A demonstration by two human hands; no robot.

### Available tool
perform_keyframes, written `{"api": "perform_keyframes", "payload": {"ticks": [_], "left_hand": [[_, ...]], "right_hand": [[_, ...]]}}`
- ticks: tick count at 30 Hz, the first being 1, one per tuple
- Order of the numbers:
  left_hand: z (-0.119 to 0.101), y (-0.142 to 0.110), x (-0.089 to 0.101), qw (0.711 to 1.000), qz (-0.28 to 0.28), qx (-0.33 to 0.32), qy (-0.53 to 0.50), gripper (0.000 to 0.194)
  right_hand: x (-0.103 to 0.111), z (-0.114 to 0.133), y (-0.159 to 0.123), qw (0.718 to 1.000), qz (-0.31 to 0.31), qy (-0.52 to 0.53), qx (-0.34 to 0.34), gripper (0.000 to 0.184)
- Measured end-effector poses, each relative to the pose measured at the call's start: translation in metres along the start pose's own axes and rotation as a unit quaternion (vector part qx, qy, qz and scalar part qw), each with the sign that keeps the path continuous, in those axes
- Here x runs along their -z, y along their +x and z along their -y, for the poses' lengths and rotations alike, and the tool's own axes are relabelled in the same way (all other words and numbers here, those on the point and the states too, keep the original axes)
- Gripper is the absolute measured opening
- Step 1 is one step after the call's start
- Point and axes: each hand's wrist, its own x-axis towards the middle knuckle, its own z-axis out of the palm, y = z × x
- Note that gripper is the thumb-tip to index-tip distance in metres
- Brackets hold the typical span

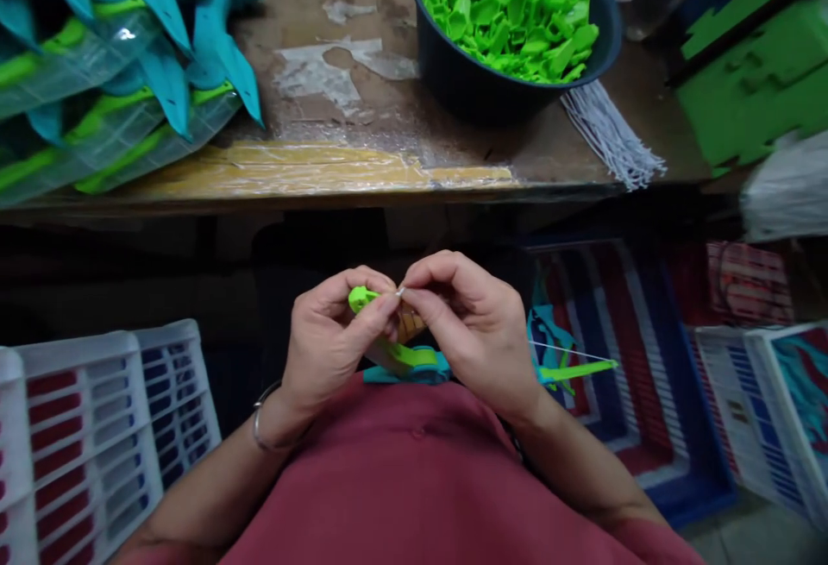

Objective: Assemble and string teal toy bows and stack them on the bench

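Note:
A green and teal plastic toy bow (pixel 419 358) lies across my lap, partly hidden by my hands. My left hand (pixel 340 332) is closed around its green left end, thumb and fingertips pressed together near the tip. With thumb and forefinger, my right hand (pixel 475 323) pinches a white string (pixel 401 291) right beside my left fingertips. Past my right wrist the string (pixel 573 349) runs taut to the bow's green right tip (pixel 611 365). Whether the string is knotted at the left end cannot be made out.
On the table (pixel 388 129) stand a dark tub (pixel 511 103) of green plastic pieces, a bundle of white strings (pixel 611 134) and stacked teal and green toys (pixel 161 56). White crates (pixel 97 427) flank me at left; a blue crate (pixel 699 470) with teal parts sits at right.

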Motion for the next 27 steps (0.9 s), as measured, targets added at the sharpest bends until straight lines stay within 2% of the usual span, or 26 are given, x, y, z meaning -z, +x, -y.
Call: {"api": "perform_keyframes", "payload": {"ticks": [8,11,16,20,27], "left_hand": [[-0.006,0.001,0.000,0.995,-0.023,-0.027,0.093,0.002],[-0.005,0.002,0.002,0.995,-0.012,-0.021,0.099,0.006],[-0.001,0.004,0.004,0.999,0.000,0.016,0.040,0.010],[0.001,0.004,0.004,0.998,0.010,0.053,-0.028,0.013],[0.000,0.006,0.002,0.997,0.019,0.059,-0.053,0.014]], "right_hand": [[-0.001,-0.002,0.000,0.997,-0.031,-0.069,0.030,0.009],[-0.001,-0.006,0.000,0.994,-0.028,-0.080,0.070,0.012],[-0.002,-0.015,-0.001,0.979,-0.022,-0.134,0.155,0.013],[-0.003,-0.017,-0.004,0.972,-0.022,-0.158,0.170,0.014],[-0.007,-0.018,-0.005,0.952,-0.037,-0.227,0.204,0.011]]}}
